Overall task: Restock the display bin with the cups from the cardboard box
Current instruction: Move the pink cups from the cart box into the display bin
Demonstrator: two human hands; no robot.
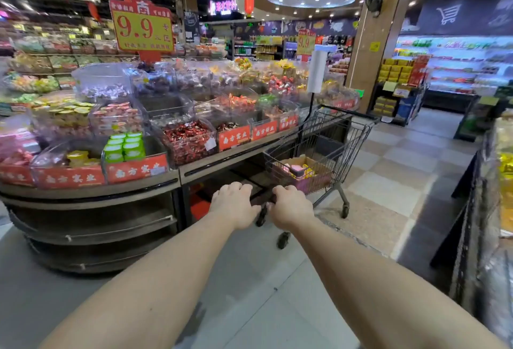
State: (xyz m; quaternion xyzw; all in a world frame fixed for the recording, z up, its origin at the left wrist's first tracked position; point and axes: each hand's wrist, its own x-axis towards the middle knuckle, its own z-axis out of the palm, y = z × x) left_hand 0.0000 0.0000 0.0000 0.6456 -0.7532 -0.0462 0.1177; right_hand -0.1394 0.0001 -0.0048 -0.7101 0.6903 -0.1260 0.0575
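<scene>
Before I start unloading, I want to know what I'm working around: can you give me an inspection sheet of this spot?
Surface: display stand, tiered, packed with clear bins of sweets.
Job's things: cardboard box sits in the shopping cart, pink and yellow items inside; the bin of green cups is part full.
Clutter: red price cards on the bin fronts; roll of plastic bags on a pole.
Hands: left hand and right hand both grip the cart handle, fingers curled over it.
Cables: nothing seen.
Surroundings: tiled aisle, wooden pillar, chilled shelves at right.
</scene>
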